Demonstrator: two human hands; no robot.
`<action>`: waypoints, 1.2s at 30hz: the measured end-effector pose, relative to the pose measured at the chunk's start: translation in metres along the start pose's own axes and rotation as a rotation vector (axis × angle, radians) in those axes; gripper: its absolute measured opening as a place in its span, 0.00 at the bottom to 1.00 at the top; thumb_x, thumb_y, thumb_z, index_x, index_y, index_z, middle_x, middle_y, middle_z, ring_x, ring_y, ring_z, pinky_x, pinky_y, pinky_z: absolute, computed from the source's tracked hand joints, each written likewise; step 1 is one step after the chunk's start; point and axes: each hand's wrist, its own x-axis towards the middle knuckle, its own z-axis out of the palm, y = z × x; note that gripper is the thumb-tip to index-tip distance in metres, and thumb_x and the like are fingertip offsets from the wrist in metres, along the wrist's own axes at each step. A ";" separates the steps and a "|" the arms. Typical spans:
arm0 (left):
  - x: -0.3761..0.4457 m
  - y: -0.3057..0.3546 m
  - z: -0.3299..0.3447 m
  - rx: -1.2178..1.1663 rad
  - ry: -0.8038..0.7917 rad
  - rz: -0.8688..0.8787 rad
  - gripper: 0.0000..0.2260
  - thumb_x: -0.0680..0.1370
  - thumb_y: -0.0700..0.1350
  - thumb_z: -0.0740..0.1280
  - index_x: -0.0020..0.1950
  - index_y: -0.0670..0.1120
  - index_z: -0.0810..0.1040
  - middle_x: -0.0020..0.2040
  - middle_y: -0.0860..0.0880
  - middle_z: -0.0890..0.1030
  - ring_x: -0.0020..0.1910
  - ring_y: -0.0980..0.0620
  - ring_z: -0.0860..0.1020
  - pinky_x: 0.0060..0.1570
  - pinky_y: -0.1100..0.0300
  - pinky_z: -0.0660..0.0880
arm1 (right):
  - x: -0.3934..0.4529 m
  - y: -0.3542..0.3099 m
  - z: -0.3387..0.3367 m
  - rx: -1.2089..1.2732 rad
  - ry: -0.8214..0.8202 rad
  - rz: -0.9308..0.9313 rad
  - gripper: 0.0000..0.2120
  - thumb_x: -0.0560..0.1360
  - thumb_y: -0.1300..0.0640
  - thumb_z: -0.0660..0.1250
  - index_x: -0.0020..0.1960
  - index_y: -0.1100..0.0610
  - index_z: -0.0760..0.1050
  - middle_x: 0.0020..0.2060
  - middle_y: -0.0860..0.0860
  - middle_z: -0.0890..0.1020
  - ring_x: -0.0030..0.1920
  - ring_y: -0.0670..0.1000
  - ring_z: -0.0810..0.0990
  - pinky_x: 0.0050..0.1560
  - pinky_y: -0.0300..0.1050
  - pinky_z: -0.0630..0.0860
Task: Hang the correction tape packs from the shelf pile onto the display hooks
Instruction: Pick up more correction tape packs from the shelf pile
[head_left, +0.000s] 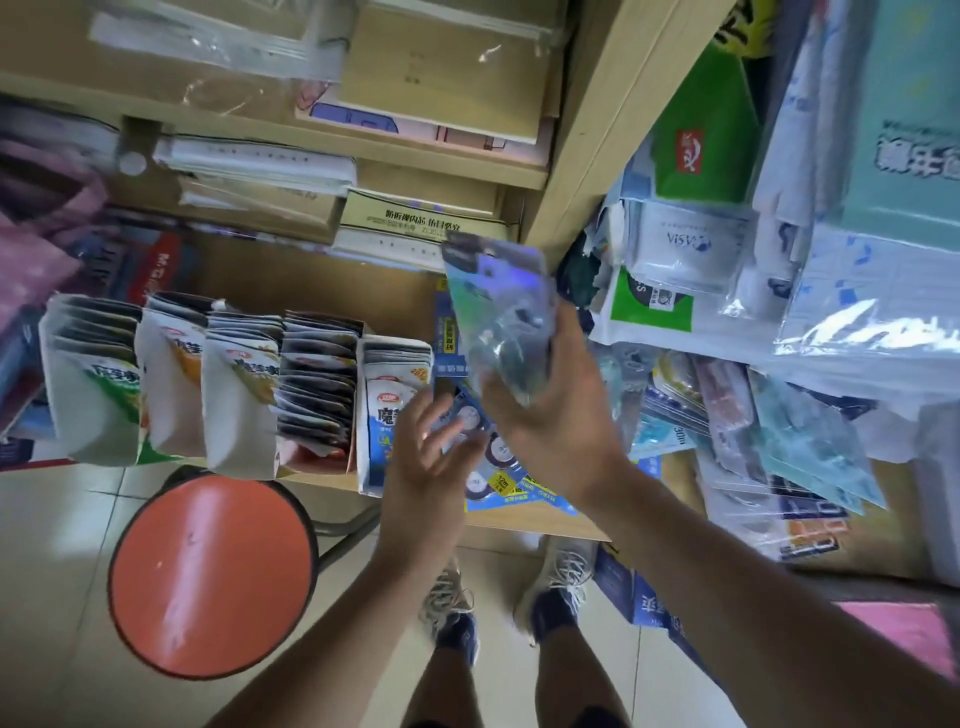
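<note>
One correction tape pack (498, 317) is being held up by the right hand (545, 415), fingers curling round its lower end so the top edge w/ the hang hole stays free, probably for threading onto a hook. No display hook is clearly showing; cannot tell where it sits. Pack is hovering above the shelf pile (493, 467), which is lying on the wooden shelf (540, 519) directly below.

Left hand (431, 457) is reaching over that pile w/ fingers spread and relaxed, touching the top blue pack, gripping nothing; likely steadying or picking the next one.

Left of the pile: snack pouches (234, 384) standing in a row of cartons. Right of the pile: a sloppy heap of blue plastic packets (779, 441), crowding in close and possibly hindering the carry. Below-left of the pile, on the floor: orange stool (213, 577). Person's shoes (452, 597) are standing just under the shelf edge.
</note>
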 end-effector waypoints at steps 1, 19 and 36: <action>0.001 0.003 -0.003 -0.079 -0.014 -0.007 0.30 0.72 0.51 0.76 0.72 0.50 0.71 0.68 0.51 0.78 0.63 0.59 0.79 0.56 0.70 0.76 | -0.012 0.001 -0.010 0.197 -0.061 0.132 0.23 0.74 0.62 0.73 0.66 0.54 0.71 0.55 0.47 0.83 0.54 0.49 0.83 0.52 0.41 0.79; -0.003 -0.032 -0.008 0.037 0.181 -0.197 0.16 0.72 0.56 0.78 0.55 0.49 0.84 0.49 0.48 0.89 0.46 0.50 0.88 0.53 0.47 0.83 | -0.003 0.085 -0.005 -1.225 -0.471 -0.051 0.41 0.80 0.56 0.61 0.82 0.47 0.38 0.82 0.55 0.41 0.81 0.67 0.41 0.77 0.72 0.43; -0.006 -0.035 -0.011 0.048 0.143 -0.131 0.12 0.78 0.44 0.74 0.61 0.46 0.82 0.48 0.52 0.88 0.42 0.60 0.87 0.46 0.61 0.84 | 0.007 0.080 0.006 -1.153 -0.345 -0.134 0.25 0.72 0.64 0.67 0.68 0.53 0.74 0.62 0.55 0.79 0.71 0.70 0.70 0.52 0.63 0.79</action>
